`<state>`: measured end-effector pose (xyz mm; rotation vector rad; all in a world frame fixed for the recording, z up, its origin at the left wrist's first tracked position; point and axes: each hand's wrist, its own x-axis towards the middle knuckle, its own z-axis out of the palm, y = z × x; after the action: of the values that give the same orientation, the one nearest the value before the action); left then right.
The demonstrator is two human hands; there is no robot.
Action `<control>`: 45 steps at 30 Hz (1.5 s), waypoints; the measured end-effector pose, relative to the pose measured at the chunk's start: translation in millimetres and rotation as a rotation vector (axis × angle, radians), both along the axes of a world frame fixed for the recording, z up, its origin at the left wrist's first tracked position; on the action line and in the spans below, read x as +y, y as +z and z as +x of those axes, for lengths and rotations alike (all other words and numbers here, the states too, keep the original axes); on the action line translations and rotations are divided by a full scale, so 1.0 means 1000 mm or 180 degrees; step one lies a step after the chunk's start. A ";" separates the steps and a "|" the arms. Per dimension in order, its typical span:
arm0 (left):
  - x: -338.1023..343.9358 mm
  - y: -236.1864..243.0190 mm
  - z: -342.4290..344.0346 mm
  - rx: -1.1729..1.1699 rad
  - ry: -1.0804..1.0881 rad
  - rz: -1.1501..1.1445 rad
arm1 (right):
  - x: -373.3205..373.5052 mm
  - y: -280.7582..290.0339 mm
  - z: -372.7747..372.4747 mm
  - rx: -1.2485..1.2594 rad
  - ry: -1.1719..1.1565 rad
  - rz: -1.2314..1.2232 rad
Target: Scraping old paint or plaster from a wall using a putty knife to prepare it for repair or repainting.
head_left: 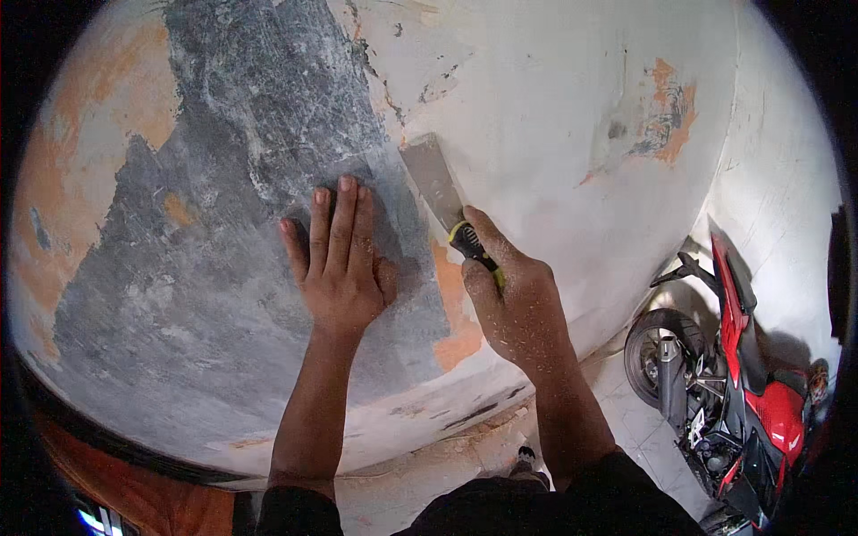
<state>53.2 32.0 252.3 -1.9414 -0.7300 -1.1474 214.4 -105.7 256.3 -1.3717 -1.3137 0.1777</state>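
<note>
A wall (554, 107) fills most of the head view, with pale paint, a large grey bare area and flaking orange patches. My left hand (340, 268) lies on the grey area with its fingers stretched out, holding nothing. To its right, my dusty right hand (509, 295) grips a putty knife (433, 179) by its black and yellow handle. The knife's broad metal blade points up and left, over the border between grey and pale paint, beside a cracked, chipped line.
A red and black motorcycle (773, 415) stands at the right on a tiled floor (630, 438), beside another pale wall (782, 161). Debris lines the wall's base. An orange-brown panel (152, 496) shows at the lower left, and my shoe (525, 460) at the bottom.
</note>
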 end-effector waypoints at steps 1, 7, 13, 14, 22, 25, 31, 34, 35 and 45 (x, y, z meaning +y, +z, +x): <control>0.001 -0.001 -0.001 -0.0013 0.0002 0.0002 | -0.002 -0.006 0.002 -0.0088 -0.0046 0.0037; 0.003 -0.006 -0.002 -0.0032 -0.0019 0.0019 | -0.030 -0.023 -0.005 -0.0432 -0.0324 -0.0439; 0.001 -0.005 0.004 -0.0144 0.0086 0.0072 | -0.029 -0.024 -0.003 -0.0980 -0.0475 -0.0436; -0.001 -0.003 0.001 -0.0149 0.0160 0.0072 | -0.028 -0.026 -0.008 -0.0998 -0.0508 -0.0311; 0.007 -0.005 0.002 -0.0211 0.0060 0.0155 | -0.020 -0.026 -0.013 -0.0848 -0.0490 -0.0057; 0.009 -0.006 0.002 -0.0082 -0.0068 0.0154 | -0.028 -0.033 -0.013 -0.0946 -0.0675 -0.0212; 0.006 -0.006 0.002 -0.0196 -0.0100 0.0177 | -0.031 -0.039 -0.013 -0.0794 -0.0645 0.0607; 0.005 -0.011 0.001 -0.0125 -0.0010 0.0148 | -0.025 -0.060 -0.009 -0.1026 -0.0954 0.0950; 0.003 -0.010 0.002 -0.0144 -0.0015 0.0113 | -0.020 -0.062 -0.008 -0.1025 -0.0970 0.0955; -0.001 -0.003 0.008 -0.0177 0.0026 0.0098 | 0.007 -0.019 -0.010 -0.1226 -0.1266 0.0781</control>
<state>61.6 31.2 249.4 -1.8860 -0.7446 -1.2049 204.3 -98.8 237.0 -1.4656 -1.2888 -0.5243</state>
